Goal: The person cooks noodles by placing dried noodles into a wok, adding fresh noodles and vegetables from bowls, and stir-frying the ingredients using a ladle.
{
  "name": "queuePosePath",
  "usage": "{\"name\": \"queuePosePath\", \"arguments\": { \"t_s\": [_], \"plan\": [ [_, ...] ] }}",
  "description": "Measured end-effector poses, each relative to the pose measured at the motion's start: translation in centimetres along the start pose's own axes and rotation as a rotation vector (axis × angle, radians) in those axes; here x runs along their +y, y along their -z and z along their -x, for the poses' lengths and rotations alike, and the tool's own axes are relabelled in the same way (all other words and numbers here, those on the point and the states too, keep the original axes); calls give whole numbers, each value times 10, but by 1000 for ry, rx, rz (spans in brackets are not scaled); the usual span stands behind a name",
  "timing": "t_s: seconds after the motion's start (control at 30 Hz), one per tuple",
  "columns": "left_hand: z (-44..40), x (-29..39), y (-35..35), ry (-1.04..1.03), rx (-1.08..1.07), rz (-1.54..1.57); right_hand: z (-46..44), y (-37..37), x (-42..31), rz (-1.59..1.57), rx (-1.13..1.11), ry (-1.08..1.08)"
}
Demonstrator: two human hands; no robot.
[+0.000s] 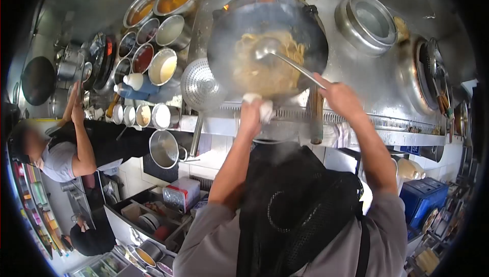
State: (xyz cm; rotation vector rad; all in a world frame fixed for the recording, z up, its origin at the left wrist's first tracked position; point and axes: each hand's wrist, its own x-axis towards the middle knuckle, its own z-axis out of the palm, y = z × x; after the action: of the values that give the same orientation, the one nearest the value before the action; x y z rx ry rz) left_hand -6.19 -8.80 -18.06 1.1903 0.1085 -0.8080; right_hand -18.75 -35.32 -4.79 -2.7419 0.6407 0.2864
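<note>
A large dark wok [220, 55] sits over the burner, with small flames at its far rim. Steam blurs the brown, noodle-like food [249, 73] inside it. My right hand [340, 99] is wrapped around the handle of a metal ladle [293, 63], whose bowl rests in the food. At the wok's near edge, my left hand [249, 119] is closed on a folded white cloth [265, 109]. The cloth lies against the rim; whether a wok handle is under it is hidden.
Left of the wok lies a perforated strainer [202, 81], near several bowls of sauces and a squeeze bottle [133, 80]. A wooden-handled tool [316, 124] juts over the front ledge. Stacked metal pots [346, 22] stand right. Another person [63, 157] works at far left.
</note>
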Motion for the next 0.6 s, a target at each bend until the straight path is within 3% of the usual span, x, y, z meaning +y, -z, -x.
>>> {"name": "queuePosePath", "arguments": {
  "t_s": [0.13,0.2,0.27,0.37,0.47,0.53,0.57,0.6],
  "plan": [
    [20,-20,-11,57,104,-116,29,-13,7,-114,-7,66],
    [25,-25,-4,-70,17,-192,41,-13,32,-148,11,70],
    [-12,-29,7,87,38,-145,18,-30,39,-120,166,126],
    [-16,-4,-22,55,70,66,11,-25,27,-167,231,154],
    [21,36,-57,-9,31,124,57,46,26,-280,45,161],
    [20,49,-62,62,61,164,82,67,33,-354,-246,142],
    [7,47,-59,50,48,155,81,59,34,-335,-182,179],
    [-6,28,-48,-49,15,128,73,68,16,-190,-244,76]
  ]
}}
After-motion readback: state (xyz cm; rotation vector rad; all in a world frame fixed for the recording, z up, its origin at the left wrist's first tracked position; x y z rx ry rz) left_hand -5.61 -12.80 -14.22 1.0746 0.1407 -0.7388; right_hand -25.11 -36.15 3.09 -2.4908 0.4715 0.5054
